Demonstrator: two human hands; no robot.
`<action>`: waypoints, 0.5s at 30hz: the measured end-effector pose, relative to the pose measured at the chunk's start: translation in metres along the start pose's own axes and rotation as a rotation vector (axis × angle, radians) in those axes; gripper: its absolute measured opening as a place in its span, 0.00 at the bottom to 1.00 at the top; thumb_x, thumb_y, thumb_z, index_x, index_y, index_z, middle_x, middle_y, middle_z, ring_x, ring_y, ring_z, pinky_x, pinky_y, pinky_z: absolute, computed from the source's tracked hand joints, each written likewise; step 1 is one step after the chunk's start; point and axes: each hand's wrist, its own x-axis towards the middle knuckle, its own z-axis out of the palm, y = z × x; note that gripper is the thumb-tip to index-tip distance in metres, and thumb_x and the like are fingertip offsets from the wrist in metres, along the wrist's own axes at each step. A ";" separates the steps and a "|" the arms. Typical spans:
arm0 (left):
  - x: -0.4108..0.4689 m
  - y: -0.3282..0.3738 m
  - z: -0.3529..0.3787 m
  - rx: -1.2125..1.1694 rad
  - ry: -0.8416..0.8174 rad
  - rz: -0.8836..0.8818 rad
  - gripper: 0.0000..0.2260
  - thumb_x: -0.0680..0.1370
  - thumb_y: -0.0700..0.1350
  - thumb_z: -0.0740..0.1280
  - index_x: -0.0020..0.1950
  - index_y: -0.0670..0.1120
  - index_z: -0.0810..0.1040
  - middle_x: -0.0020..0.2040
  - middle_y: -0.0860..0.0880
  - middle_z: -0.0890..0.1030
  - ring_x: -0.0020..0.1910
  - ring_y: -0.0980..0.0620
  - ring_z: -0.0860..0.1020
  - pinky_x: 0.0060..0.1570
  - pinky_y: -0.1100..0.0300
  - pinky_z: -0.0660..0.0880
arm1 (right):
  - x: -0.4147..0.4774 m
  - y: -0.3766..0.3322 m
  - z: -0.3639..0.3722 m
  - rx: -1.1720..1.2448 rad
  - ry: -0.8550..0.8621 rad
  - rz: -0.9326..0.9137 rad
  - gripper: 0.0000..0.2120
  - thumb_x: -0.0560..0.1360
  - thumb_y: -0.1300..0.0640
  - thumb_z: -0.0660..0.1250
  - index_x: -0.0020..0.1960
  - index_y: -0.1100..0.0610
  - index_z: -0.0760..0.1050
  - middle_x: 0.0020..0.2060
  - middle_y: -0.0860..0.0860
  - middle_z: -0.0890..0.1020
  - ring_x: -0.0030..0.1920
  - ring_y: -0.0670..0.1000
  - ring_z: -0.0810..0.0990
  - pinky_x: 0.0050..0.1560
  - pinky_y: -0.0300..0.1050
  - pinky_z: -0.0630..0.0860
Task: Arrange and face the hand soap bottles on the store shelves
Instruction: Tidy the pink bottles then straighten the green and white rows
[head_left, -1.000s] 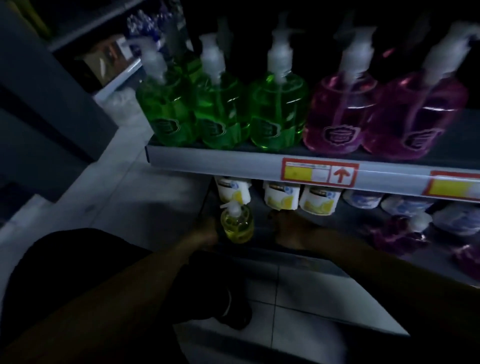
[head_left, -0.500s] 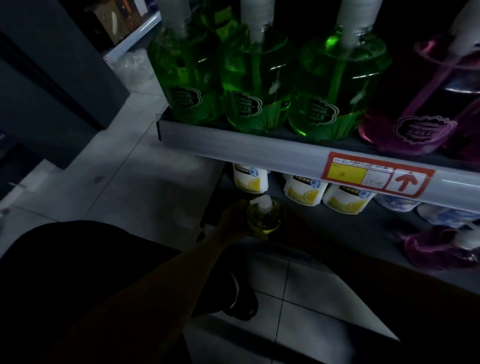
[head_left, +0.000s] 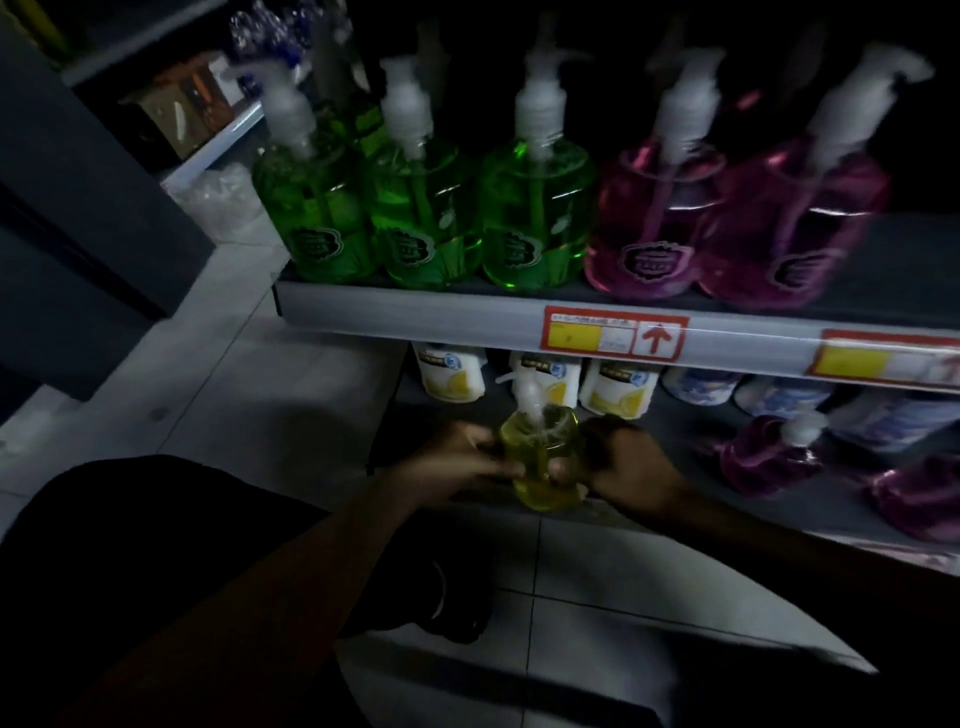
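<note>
The yellow bottle is held at the front edge of the lower shelf, near its left end and just in front of the 3 white lemon packs. It is gripped from both sides. The left hand is curled on its left flank and the right hand on its right flank, with the fingers wrapped close against the clear body. The bottle thus lies directly between the 2 palms, and neither hand is nearer. Its long axis stands close to upright, with the white pump at the top; whether the base is set down on the shelf cannot be told. The nozzle appears to be pointed left, along the shelf edge rather than out toward the aisle, and no label can be made out in the dim light. The coming move is judged to be a twist about that upright axis, then a short push back toward the packs. On the upper shelf, 3 green bottles and 2 pink bottles are lined along the front edge with labels outward, and that facing is the one to be matched.
</note>
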 end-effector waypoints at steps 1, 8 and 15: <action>-0.009 0.011 0.011 -0.078 -0.033 -0.034 0.08 0.73 0.35 0.71 0.52 0.41 0.81 0.45 0.48 0.85 0.45 0.53 0.84 0.44 0.61 0.79 | -0.012 -0.003 -0.008 0.008 0.054 -0.014 0.12 0.71 0.40 0.68 0.48 0.45 0.72 0.42 0.38 0.77 0.40 0.33 0.75 0.40 0.23 0.68; -0.062 0.060 0.072 -0.326 -0.005 0.013 0.11 0.70 0.38 0.69 0.52 0.39 0.80 0.48 0.43 0.85 0.47 0.47 0.84 0.40 0.53 0.80 | -0.101 0.004 -0.040 0.095 0.286 -0.044 0.31 0.68 0.28 0.57 0.46 0.57 0.71 0.40 0.54 0.76 0.42 0.49 0.77 0.44 0.46 0.73; -0.089 0.111 0.132 -0.331 0.047 0.196 0.14 0.68 0.41 0.68 0.51 0.37 0.80 0.47 0.40 0.84 0.46 0.43 0.83 0.41 0.50 0.81 | -0.154 -0.009 -0.092 0.133 0.480 -0.112 0.22 0.72 0.31 0.60 0.42 0.50 0.69 0.37 0.48 0.76 0.39 0.44 0.76 0.38 0.38 0.71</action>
